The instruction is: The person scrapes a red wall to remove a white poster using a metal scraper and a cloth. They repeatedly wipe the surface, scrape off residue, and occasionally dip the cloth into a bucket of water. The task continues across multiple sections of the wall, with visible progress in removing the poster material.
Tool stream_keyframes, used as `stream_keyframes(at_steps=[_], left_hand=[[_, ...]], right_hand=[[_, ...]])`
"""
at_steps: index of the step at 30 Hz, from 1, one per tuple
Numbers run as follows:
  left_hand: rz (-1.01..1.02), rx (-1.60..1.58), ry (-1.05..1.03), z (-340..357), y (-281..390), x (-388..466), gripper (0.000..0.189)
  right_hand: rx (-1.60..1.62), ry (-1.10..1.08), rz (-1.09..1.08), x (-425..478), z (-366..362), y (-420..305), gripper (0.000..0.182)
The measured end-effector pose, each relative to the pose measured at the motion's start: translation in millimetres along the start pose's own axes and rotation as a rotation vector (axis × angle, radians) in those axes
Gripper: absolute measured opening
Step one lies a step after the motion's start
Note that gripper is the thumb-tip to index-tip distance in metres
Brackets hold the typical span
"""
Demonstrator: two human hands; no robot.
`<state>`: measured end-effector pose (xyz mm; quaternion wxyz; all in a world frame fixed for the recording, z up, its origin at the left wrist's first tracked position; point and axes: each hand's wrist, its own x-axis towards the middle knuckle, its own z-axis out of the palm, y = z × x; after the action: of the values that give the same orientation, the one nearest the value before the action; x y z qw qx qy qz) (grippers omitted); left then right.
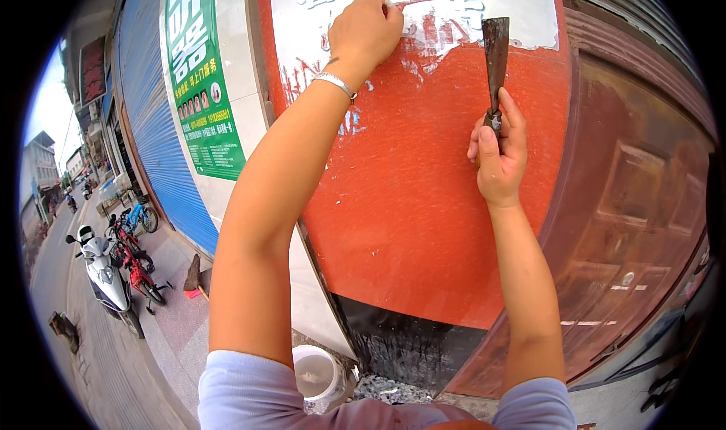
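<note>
Before me stands a red wall panel (420, 203) whose upper part carries a white printed sheet (527, 10) with a ragged, torn lower edge. Patches of white residue show on the red just below it. My left hand (368, 30), with a silver bracelet at the wrist, is curled against the sheet near its torn edge; whether its fingers pinch any of the sheet is hidden behind the hand. In my right hand (502, 152) is a scraper (496, 55), held upright by its dark handle, its wide metal blade pointing up in front of the panel.
A white bucket (317, 373) is on the ground below my left arm, beside scattered paper scraps (391, 390). To the right is a brown metal door (629, 203). Leftward are a green poster (207, 89), a blue shutter (164, 123), a white scooter (105, 271) and red bicycles (136, 265).
</note>
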<state>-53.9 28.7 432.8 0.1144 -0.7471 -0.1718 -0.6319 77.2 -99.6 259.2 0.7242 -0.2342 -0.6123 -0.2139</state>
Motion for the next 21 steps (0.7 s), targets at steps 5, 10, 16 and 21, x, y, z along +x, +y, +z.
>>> stream_keyframes(at_steps=[5,10,16,21], left_hand=[[-0.083,-0.354,-0.002,7.4,-34.0,2.8,0.028],[-0.202,-0.606,0.027,-1.4,-37.2,-7.2,0.020],[-0.293,-0.755,0.048,-30.6,-46.3,-24.5,0.017],[-0.216,-0.647,-0.340,-76.4,-49.5,-57.7,0.016]], right_hand=[[-0.001,-0.017,-0.026,-0.2,-0.9,2.7,0.048],[-0.052,-0.029,-0.056,-0.9,-2.9,5.3,0.047],[-0.048,-0.025,-0.046,-0.7,-1.3,3.5,0.047],[-0.042,-0.010,-0.016,-2.0,0.8,4.1,0.047]])
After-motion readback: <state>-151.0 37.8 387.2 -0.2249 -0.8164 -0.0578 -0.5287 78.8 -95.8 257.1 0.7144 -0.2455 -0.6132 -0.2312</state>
